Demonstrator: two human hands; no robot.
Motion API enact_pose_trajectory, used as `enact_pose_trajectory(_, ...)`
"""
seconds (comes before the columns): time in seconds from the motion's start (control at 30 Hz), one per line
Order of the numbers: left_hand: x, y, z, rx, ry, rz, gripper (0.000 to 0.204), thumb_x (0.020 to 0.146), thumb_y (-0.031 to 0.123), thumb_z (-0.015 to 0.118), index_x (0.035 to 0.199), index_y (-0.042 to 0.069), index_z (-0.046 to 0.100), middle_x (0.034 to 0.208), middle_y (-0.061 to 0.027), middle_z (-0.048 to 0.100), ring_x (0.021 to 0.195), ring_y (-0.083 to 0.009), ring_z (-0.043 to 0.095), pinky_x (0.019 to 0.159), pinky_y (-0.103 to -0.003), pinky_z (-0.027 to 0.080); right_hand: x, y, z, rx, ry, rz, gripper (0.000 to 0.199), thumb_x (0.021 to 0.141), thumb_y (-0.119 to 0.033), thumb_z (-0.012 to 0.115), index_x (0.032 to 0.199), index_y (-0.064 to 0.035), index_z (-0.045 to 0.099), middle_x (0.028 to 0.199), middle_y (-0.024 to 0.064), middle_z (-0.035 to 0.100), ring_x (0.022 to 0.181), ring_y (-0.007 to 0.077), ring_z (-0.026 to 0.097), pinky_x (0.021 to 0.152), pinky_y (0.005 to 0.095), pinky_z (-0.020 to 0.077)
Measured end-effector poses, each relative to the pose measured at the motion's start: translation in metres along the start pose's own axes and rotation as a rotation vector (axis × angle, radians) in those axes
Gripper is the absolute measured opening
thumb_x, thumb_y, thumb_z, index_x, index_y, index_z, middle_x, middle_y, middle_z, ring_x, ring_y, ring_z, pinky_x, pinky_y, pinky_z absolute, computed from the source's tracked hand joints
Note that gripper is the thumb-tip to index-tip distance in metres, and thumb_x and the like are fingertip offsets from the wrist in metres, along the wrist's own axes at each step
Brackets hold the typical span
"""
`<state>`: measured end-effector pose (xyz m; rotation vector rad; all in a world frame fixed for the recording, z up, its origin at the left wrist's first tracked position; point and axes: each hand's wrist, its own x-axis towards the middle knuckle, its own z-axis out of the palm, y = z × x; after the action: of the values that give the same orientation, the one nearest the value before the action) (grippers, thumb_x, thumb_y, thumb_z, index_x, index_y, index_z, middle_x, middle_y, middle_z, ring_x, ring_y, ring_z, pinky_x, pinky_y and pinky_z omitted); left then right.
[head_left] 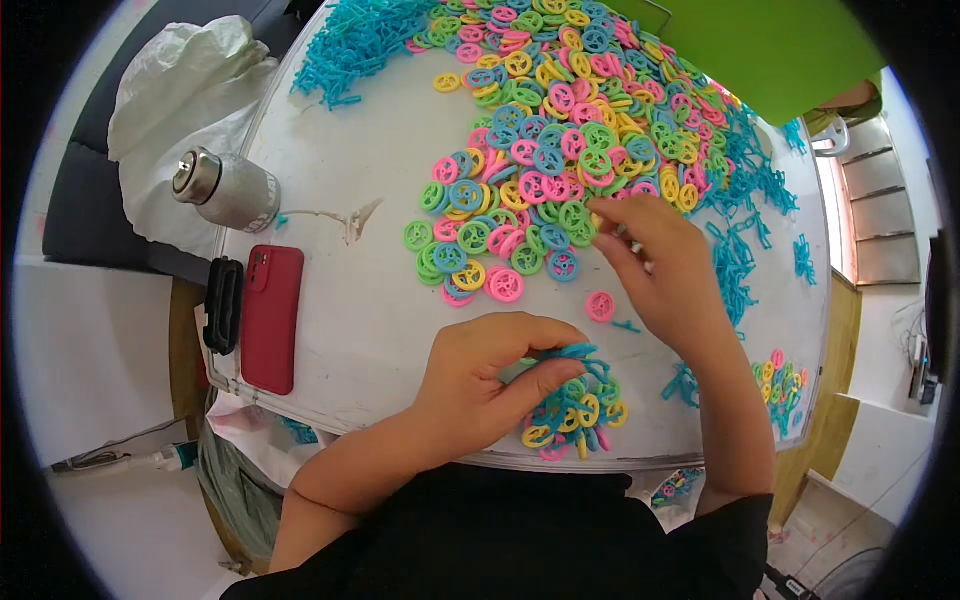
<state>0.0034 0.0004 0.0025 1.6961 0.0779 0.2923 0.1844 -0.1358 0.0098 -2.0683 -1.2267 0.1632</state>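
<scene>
The left hand [490, 385] is pinched, thumb against forefinger, on a teal plastic piece [572, 352], just above a small near cluster [590, 412] of ringed wheels and teal parts; the right hand [660, 270], well apart from it, curls at the near edge of the big wheel heap [548, 160], small whitish bits showing among its fingers; whether its fingertips grip a wheel I cannot tell. The wheels are smooth, matte plastic discs, spoked and open, in pink, yellow, green and blue, overlapping thickly toward the far side; one pink wheel [600, 306] lies by itself between the hands, a thin teal stick [627, 327] just beside it. Slender, knobbly teal connectors form a tangled mound [355, 45] at far left and a looser scatter [735, 270] on the right.

The white tabletop [370, 250] is glossy and smudged, with a metal-edged rim; along its left side stand a speckled silvery flask [235, 195] with a polished cap, a flat red phone [270, 325] and a ribbed black case [223, 310]; beyond, a crumpled white bag [180, 100] rests on dark, smooth seating [85, 205]; a bright green panel [780, 50] fills the far right, above wood-toned flooring [840, 330] and pale walls.
</scene>
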Motion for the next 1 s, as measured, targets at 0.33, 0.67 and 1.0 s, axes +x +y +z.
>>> enact_pose_trajectory(0.33, 0.0, -0.005, 0.001, 0.038, -0.047, -0.039, 0.02, 0.09, 0.003, 0.069, 0.109, -0.001, 0.069, 0.096, -0.0116, 0.073, 0.087, -0.0171, 0.07, 0.078, -0.028, 0.055, 0.011, 0.011, 0.027, -0.316, 0.065, -0.09, 0.025, 0.082, -0.012, 0.074, 0.102, -0.0027, 0.063, 0.1, 0.0143, 0.064, 0.083, 0.0336, 0.064, 0.068, 0.0381, 0.0535)
enact_pose_trajectory(0.67, -0.003, -0.007, 0.004, -0.401, 0.007, -0.23, 0.018, 0.096, 0.002, 0.063, 0.113, -0.001, 0.064, 0.104, -0.0052, 0.067, 0.097, -0.0112, 0.063, 0.083, -0.026, 0.052, -0.049, -0.031, -0.006, 1.042, -0.173, 0.559, 0.014, 0.088, -0.003, 0.07, 0.101, 0.0003, 0.065, 0.091, 0.0099, 0.069, 0.081, 0.0159, 0.067, 0.071, 0.0284, 0.0543)
enact_pose_trajectory(1.0, -0.001, -0.01, 0.01, 0.028, 0.139, 0.025, 0.017, 0.089, 0.001, 0.07, 0.106, 0.001, 0.068, 0.092, -0.0058, 0.07, 0.081, -0.0119, 0.065, 0.071, -0.027, 0.052, -0.052, -0.04, 0.013, 1.269, -0.037, 0.519, 0.013, 0.094, -0.013, 0.068, 0.094, -0.0029, 0.06, 0.108, 0.0147, 0.068, 0.099, 0.0188, 0.064, 0.089, 0.0313, 0.0484)
